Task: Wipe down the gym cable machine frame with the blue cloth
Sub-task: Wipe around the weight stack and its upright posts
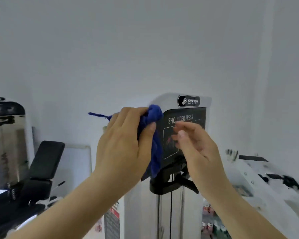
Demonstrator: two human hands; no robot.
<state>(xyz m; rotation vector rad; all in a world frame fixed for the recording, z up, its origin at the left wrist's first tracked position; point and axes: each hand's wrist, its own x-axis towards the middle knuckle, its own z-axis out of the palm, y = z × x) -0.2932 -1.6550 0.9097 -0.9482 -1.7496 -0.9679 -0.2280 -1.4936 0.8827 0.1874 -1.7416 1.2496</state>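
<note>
my left hand [123, 140] grips the bunched blue cloth [154, 113] at the upper left edge of the white machine frame [167, 99], just beside the black "shoulder press" placard [197, 116]. a fold of cloth hangs below the thumb. my right hand [195, 145], blurred, hovers before the placard, fingers loosely curled, holding nothing. a black padded bench [47, 157] stands at left.

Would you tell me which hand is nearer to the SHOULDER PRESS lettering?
Right. The right hand is raised just below the lettering; the left hand grips the blue cloth off to its left.
</note>
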